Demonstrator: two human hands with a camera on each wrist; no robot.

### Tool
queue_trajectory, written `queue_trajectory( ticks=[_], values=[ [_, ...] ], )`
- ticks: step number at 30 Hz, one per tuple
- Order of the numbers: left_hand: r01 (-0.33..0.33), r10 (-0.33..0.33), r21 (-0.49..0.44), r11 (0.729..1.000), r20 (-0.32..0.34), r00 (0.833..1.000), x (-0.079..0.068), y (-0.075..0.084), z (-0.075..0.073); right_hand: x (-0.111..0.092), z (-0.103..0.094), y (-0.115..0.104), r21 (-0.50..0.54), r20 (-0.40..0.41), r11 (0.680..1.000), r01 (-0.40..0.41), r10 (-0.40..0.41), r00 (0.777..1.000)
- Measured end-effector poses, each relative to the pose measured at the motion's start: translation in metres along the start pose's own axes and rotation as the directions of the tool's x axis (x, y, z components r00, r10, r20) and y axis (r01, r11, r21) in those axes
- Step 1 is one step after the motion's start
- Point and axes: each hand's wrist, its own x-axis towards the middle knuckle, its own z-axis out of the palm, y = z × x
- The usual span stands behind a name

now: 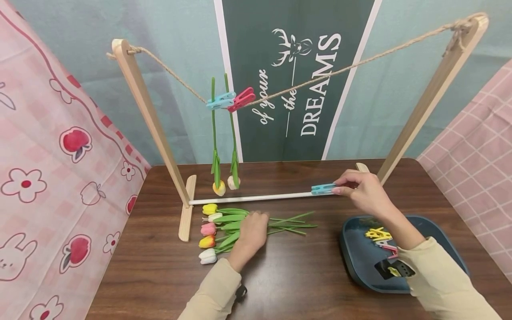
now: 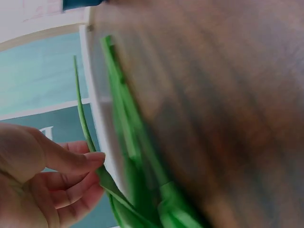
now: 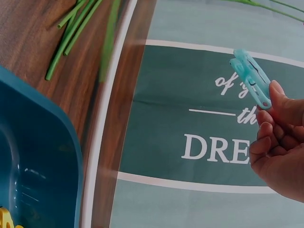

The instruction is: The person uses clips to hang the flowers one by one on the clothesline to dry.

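Note:
Several artificial tulips (image 1: 207,229) lie on the table, heads to the left. Over their stems is my left hand (image 1: 253,229); in the left wrist view, its thumb and fingers pinch one green tulip stem (image 2: 81,111), lifted beside the others. My right hand (image 1: 362,191) holds a light blue clothespin (image 1: 322,189) by one end, above the right part of a white rod (image 1: 256,198). Two tulips hang heads down from a rope (image 1: 320,78), a yellow-and-white one (image 1: 218,187) under a blue clothespin (image 1: 221,101) and a white one (image 1: 234,182) under a red clothespin (image 1: 242,98).
Wooden posts (image 1: 150,115) on flat feet stand left and right, with the rope sagging between them. A dark blue tray (image 1: 348,249) at the right holds clothespins (image 1: 378,234), partly behind my right forearm. Curtains (image 1: 180,133) enclose the table's back and sides.

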Motion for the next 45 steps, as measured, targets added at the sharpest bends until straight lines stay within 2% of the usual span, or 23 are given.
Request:
queue_trajectory(
  ticks=[5, 11, 13, 15, 19, 23, 27, 31, 37, 45],
  values=[
    [-0.017, 0.011, -0.066, 0.998, -0.078, 0.997, 0.002, -0.007, -0.028, 0.0, -0.008, 0.0, -0.001, -0.006, 1.0, -0.011, 0.011, 1.0],
    [-0.015, -0.013, -0.178, 0.984, -0.155, 0.988, 0.008, -0.01, -0.073, 0.0, -0.013, 0.0, 0.006, -0.004, 1.0, -0.027, 0.027, 1.0],
    [-0.018, -0.027, -0.222, 0.975, -0.197, 0.98, 0.011, -0.011, -0.088, 0.0, -0.013, 0.001, 0.002, -0.004, 1.0, -0.023, 0.023, 1.0],
    [-0.029, -0.041, -0.27, 0.962, -0.251, 0.967, 0.016, -0.012, -0.101, 0.001, -0.013, 0.001, -0.004, -0.002, 1.0, -0.018, 0.018, 1.0],
    [-0.08, -0.062, -0.35, 0.933, -0.377, 0.924, 0.029, -0.013, -0.123, 0.001, -0.011, 0.002, -0.004, 0.007, 1.0, -0.007, 0.007, 1.0],
    [-0.089, -0.112, -0.401, 0.912, -0.452, 0.885, 0.045, -0.011, -0.139, 0.002, -0.009, 0.003, 0.003, 0.022, 1.0, 0.003, -0.003, 1.0],
    [-0.081, -0.158, -0.434, 0.897, -0.488, 0.858, 0.058, -0.01, -0.15, 0.004, -0.007, 0.002, -0.012, 0.023, 1.0, 0.023, -0.022, 0.999],
    [-0.075, -0.188, -0.459, 0.885, -0.501, 0.845, 0.066, -0.01, -0.156, 0.006, -0.007, -0.002, -0.039, 0.025, 0.999, 0.031, -0.03, 0.999],
    [-0.049, -0.214, -0.467, 0.883, -0.492, 0.844, 0.069, -0.012, -0.159, 0.019, -0.011, -0.015, -0.066, 0.033, 0.997, 0.036, -0.034, 0.999],
    [-0.036, -0.219, -0.464, 0.885, -0.483, 0.848, 0.069, -0.014, -0.159, 0.061, -0.024, -0.05, -0.123, -0.044, 0.977, 0.177, -0.183, 0.982]
  ],
)
